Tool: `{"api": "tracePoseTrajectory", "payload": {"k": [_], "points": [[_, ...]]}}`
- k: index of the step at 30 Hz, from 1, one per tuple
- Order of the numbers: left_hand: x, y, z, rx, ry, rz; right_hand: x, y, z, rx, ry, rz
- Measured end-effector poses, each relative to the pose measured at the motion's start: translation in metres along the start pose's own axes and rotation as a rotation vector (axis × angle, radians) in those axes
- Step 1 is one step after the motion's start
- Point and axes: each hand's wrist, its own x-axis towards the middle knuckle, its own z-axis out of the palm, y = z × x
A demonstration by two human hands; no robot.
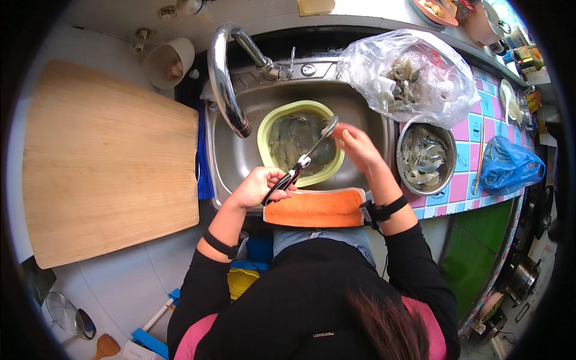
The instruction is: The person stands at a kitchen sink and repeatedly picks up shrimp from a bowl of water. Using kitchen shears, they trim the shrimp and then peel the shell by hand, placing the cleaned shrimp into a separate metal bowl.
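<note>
1. The scissors (pixel 304 161), one pair, have black looped handles and narrow metal blades, which slant up and away from the person over the near part of the basin (pixel 262 141)
2. The left hand (pixel 264 186) is closed round the scissors' handles, low beside the basin's near edge
3. The right hand (pixel 355 146) is by the blade tips with its fingers bent toward the thumb; a small greyish piece (pixel 330 125) shows there, though I cannot tell whether the fingers pinch it
4. Counted, three vessels hold shrimp: one basin, one bowl (pixel 423 192) and one clear bag (pixel 447 78); the shrimp themselves overlap too much to number
5. The basin is pale yellow-green plastic, rounded, with murky water over grey shrimp, and stands in the single steel sink (pixel 237 162) below one curved, shiny tap (pixel 223 78)
6. The bowl is round, smooth metal, heaped with glossy, curled, translucent shrimp, on the worktop (pixel 461 174) patterned in pink and blue squares; the crinkled clear bag lies just beyond it
7. One thin blue bag (pixel 507 165), knotted and creased, one fuzzy orange cloth (pixel 315 208) and one wide, grained wooden board (pixel 114 162) lie around the sink
</note>
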Motion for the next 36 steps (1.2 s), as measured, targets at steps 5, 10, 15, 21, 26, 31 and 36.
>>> {"api": "tracePoseTrajectory", "payload": {"k": [5, 10, 15, 21, 26, 31, 36], "points": [[0.002, 0.0, 0.002, 0.042, 0.006, -0.006, 0.001, 0.013, 0.027, 0.812, -0.365, 0.027], [0.001, -0.002, 0.004, 0.034, 0.012, -0.01, 0.019, 0.003, 0.034, 1.091, -0.255, -0.153], [0.001, -0.003, 0.007, -0.05, -0.021, 0.011, 0.01, -0.002, 0.036, 0.833, -0.114, -0.218], [0.001, -0.001, 0.003, -0.076, -0.096, -0.044, 0.006, -0.013, 0.029, 0.477, -0.038, -0.254], [0.003, 0.001, 0.008, -0.046, -0.091, -0.052, 0.004, -0.016, 0.028, 0.448, -0.062, -0.268], [0.006, 0.006, 0.014, -0.103, -0.147, -0.011, 0.003, -0.019, 0.024, 0.406, -0.106, -0.269], [0.007, 0.006, 0.02, -0.058, -0.098, -0.029, 0.0, -0.022, 0.022, 0.35, -0.137, -0.271]]}}
